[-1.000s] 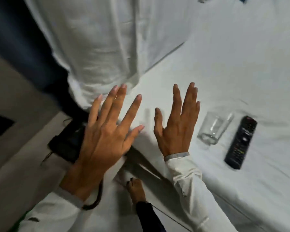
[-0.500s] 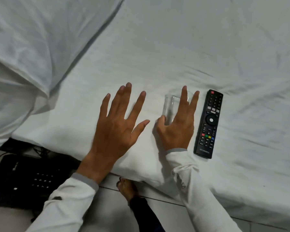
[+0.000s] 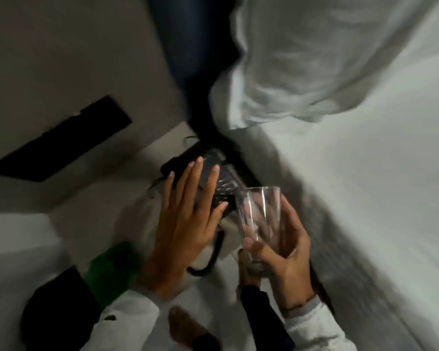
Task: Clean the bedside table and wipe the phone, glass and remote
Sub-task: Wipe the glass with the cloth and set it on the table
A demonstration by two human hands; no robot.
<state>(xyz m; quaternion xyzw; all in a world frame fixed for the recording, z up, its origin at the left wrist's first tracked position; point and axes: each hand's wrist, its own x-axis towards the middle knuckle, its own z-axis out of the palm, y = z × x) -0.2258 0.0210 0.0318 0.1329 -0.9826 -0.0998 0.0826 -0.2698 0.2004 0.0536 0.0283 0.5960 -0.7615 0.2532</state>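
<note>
My right hand [image 3: 287, 252] grips a clear drinking glass [image 3: 260, 216] around its lower half and holds it upright in the air beside the bed edge. My left hand [image 3: 185, 224] is flat with fingers spread, hovering over a black desk phone [image 3: 213, 173] with a keypad that lies on the floor by the bed; whether the hand touches the phone is unclear. A black cord [image 3: 213, 254] curls below the phone. The remote is out of view. The picture is blurred by motion.
A white bed sheet [image 3: 365, 198] fills the right side, with a white pillow [image 3: 327, 59] above. A green object [image 3: 112, 269] and a dark object [image 3: 58, 305] lie at lower left. My bare feet [image 3: 183, 325] stand on the light floor. A dark slot [image 3: 61, 140] marks the wall.
My right hand has closed on the glass and lifted it off the bed. The view has swung left toward the phone on the floor, and the remote has left the frame.
</note>
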